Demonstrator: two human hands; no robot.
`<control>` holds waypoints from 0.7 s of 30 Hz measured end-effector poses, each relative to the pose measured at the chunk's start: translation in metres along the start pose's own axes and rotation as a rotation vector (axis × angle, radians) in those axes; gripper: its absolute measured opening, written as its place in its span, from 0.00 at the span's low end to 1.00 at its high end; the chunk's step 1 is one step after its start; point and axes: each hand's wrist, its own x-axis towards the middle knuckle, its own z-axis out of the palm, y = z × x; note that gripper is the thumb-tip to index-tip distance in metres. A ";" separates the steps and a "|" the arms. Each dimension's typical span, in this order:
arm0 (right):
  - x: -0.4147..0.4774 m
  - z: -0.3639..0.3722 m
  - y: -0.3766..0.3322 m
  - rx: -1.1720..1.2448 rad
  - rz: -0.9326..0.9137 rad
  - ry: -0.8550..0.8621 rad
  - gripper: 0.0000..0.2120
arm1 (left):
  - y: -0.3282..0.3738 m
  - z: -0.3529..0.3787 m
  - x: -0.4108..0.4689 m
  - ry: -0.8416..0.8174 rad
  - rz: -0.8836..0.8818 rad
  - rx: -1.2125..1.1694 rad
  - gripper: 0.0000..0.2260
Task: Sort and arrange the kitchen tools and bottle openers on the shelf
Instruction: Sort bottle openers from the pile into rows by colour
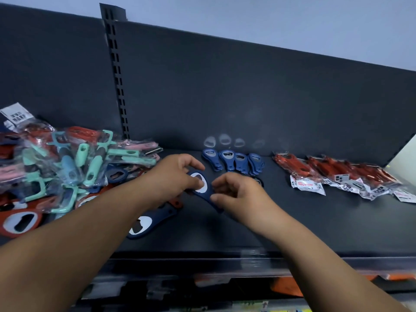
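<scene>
My left hand (177, 176) pinches the metal head of a blue bottle opener (203, 191) above the dark shelf (292, 217). My right hand (238, 194) holds the same opener at its handle end, fingers curled. A row of several blue openers (234, 162) lies behind the hands near the back panel. Another blue opener (150, 221) lies flat under my left forearm. A red opener (20, 221) sits at the far left.
A mixed pile of bagged peelers and openers (67, 158) in teal, pink, red and blue fills the shelf's left side. Packaged red tools (333, 174) lie in a row at the right. A slotted upright (117, 75) divides the back panel. Lower shelf stock shows below the shelf's front edge.
</scene>
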 end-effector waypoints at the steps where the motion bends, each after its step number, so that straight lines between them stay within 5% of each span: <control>1: 0.001 0.006 -0.002 -0.021 0.003 0.008 0.10 | 0.001 -0.001 -0.001 0.009 -0.002 -0.017 0.12; 10: 0.006 0.035 -0.012 -0.306 0.030 0.150 0.07 | -0.011 -0.018 0.004 0.117 -0.051 -0.119 0.12; 21: 0.091 0.012 -0.017 -0.562 0.129 0.321 0.06 | -0.035 -0.055 0.012 0.161 0.052 0.400 0.12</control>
